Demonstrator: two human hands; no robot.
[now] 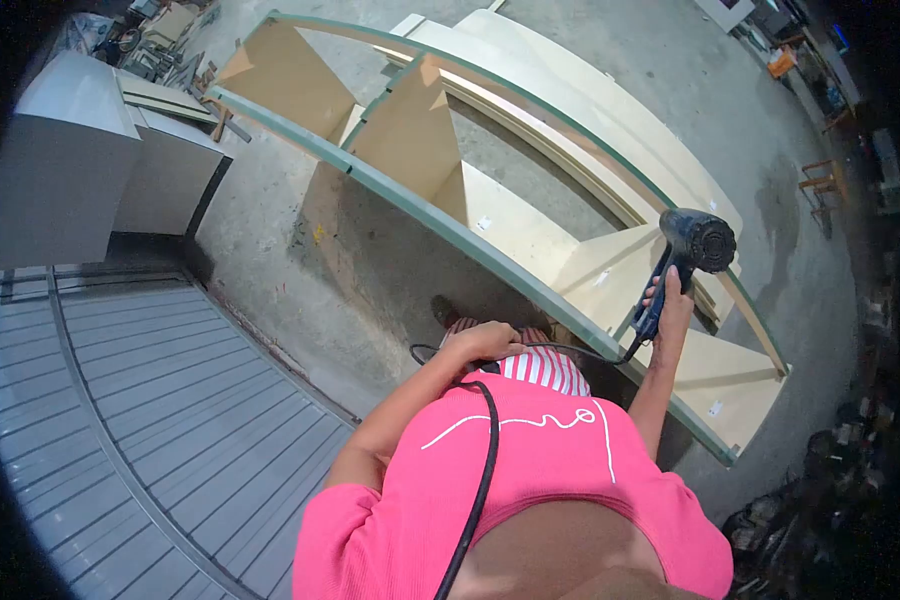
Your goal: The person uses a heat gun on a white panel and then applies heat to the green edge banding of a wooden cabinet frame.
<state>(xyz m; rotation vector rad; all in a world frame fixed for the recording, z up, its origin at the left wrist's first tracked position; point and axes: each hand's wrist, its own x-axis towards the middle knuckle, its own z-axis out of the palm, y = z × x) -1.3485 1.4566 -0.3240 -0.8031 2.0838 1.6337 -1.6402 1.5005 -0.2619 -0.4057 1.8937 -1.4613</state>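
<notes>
In my right hand [673,308] is a dark blue and black hair dryer [692,240], with my fingers wrapped round its handle. It is over the right part of a cream-coloured cabinet frame [410,130] with green edges, and its round rear grille faces right. My left hand [488,341] is closed at my waist on the black power cord [570,348], which runs across to the base of the handle. More of the cord hangs over my pink top. What the nozzle points at is partly hidden by the dryer.
Curved cream panels [610,100] lie behind the frame on the concrete floor [270,240]. To the left are a slatted grey metal shutter [160,430] and grey boxy panels [60,180]. Dark clutter [810,490] lines the lower right, and a wooden stool [822,182] stands farther back.
</notes>
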